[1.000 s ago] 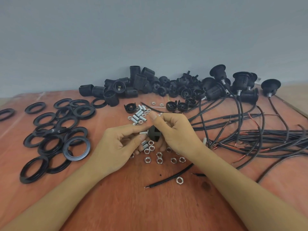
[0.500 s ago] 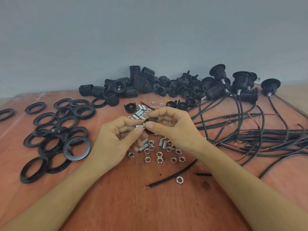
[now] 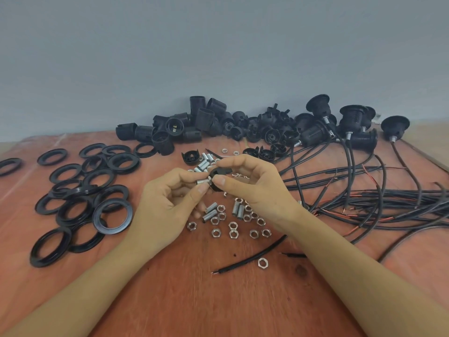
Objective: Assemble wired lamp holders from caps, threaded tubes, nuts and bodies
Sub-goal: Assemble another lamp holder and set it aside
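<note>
Now both hands pinch cap and tube.

Soft even light, faint shadows, wide-angle edge distortion

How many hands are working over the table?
2. The left hand, centre-left, pinches a threaded tube; the right hand, just right of it, holds a black cap.
</note>
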